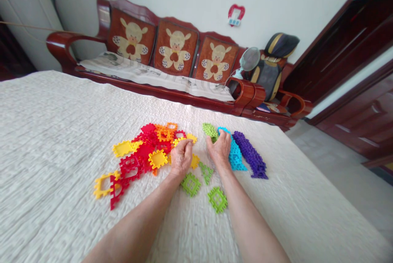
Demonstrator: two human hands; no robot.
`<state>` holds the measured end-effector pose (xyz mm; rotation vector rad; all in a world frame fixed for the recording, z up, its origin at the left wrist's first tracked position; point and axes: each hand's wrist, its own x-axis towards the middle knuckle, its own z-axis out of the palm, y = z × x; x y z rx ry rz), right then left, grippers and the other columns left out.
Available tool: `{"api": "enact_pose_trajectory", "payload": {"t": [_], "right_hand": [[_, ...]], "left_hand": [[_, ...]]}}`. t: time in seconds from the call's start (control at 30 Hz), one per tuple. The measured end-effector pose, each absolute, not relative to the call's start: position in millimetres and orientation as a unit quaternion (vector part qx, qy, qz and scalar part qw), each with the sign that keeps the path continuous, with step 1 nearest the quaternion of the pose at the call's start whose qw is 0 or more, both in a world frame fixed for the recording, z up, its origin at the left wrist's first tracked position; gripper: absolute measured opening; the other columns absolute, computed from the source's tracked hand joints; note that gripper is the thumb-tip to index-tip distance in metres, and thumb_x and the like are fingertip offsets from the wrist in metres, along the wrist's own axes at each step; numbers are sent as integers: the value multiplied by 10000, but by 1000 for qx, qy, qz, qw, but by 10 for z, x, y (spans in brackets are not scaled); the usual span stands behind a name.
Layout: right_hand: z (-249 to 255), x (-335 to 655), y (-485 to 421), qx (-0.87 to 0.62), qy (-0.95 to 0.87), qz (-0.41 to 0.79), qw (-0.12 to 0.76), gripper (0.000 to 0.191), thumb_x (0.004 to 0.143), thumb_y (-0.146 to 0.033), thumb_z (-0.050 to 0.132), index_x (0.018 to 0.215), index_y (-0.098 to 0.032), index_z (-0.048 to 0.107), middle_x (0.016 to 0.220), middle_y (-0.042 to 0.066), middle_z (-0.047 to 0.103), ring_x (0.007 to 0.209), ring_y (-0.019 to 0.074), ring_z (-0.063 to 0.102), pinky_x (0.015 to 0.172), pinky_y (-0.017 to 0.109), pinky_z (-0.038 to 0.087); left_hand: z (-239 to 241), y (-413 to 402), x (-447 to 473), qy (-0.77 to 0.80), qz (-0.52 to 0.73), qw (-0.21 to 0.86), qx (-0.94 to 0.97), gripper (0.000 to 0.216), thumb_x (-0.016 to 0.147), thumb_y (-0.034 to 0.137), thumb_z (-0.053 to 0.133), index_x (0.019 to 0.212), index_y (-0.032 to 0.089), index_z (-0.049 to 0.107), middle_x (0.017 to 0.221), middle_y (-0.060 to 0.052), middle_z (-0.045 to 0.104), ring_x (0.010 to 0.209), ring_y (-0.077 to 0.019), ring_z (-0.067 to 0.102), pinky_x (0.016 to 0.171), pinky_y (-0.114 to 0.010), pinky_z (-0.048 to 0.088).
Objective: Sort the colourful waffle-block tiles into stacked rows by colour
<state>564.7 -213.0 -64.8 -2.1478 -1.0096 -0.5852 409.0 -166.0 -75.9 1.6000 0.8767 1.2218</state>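
Note:
Plastic interlocking tiles lie on a white quilted bedspread. My left hand is closed in a fist at the edge of a red, orange and yellow tile pile, resting on a yellow tile; what it grips is hidden. My right hand is curled, its fingers on a green tile stack, beside a blue tile stack and a purple tile stack. Loose green tiles lie between my forearms, one of them nearer to me.
A dark red wooden bench with three animal-print cushions stands behind the bed. A small fan and a bag sit at its right end. Dark wooden doors and bare floor are on the right.

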Motion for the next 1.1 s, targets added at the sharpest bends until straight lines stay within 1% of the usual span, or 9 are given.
{"api": "enact_pose_trajectory", "payload": {"t": [0.13,0.33,0.5,0.57,0.67,0.77,0.83,1.0,1.1], "right_hand": [[-600,5663,-2212,-789,-432,-218,377,392,790,-311,534,1138,-130,538,1106,162,567,1087,288,502,950,458,412],[-657,5545,-2536,-734,-523,-94,423,211,786,-250,512,967,-191,604,940,67,635,782,180,602,766,343,500],[-621,5342,-2810,-725,-550,3,415,188,757,-220,566,938,-195,614,911,45,642,783,171,605,694,300,491],[-529,5232,-2888,-711,-573,32,406,182,760,-223,580,937,-198,618,924,45,640,822,177,603,708,302,486],[-387,5042,-2969,-669,-644,68,364,132,766,-229,603,896,-205,617,948,41,629,922,188,587,835,335,464],[-314,4881,-3009,-641,-702,70,302,80,784,-233,598,861,-213,610,903,29,620,909,187,569,869,360,431],[-298,4816,-3021,-637,-723,59,259,104,778,-272,620,861,-211,606,892,29,615,906,197,553,871,379,411],[-275,4741,-3050,-660,-727,56,183,400,656,-441,741,939,-201,590,982,51,593,978,236,516,877,407,390],[-261,4701,-3066,-668,-723,57,165,427,638,-427,754,956,-196,589,1002,60,584,993,243,511,891,416,384]], "left_hand": [[-778,-1658,4091,353,497,458,647,258,848,322,482,880,187,699,829,-36,721,787,-156,661,748,-257,492],[-778,-1660,4091,356,502,460,640,255,854,323,484,890,187,697,837,-42,720,794,-157,661,761,-263,497],[-729,-1667,4076,361,491,467,641,260,857,314,475,894,180,695,849,-50,725,811,-157,665,769,-262,496],[-719,-1669,4073,366,488,468,639,259,854,314,479,898,179,696,851,-49,725,806,-155,663,767,-261,494],[-719,-1669,4074,368,492,473,631,269,852,327,481,900,175,697,839,-50,721,790,-155,658,760,-263,494],[-739,-1657,4080,364,504,486,614,278,851,343,481,901,171,695,831,-47,715,784,-154,652,759,-264,494],[-765,-1641,4089,359,511,504,596,285,851,356,478,902,174,692,820,-40,710,779,-149,648,738,-254,494],[-840,-1592,4119,351,521,542,558,298,837,376,488,902,167,690,798,-36,699,760,-144,643,665,-229,487],[-870,-1571,4136,348,521,543,560,301,834,382,490,894,166,691,784,-35,695,743,-139,638,650,-223,482]]}}
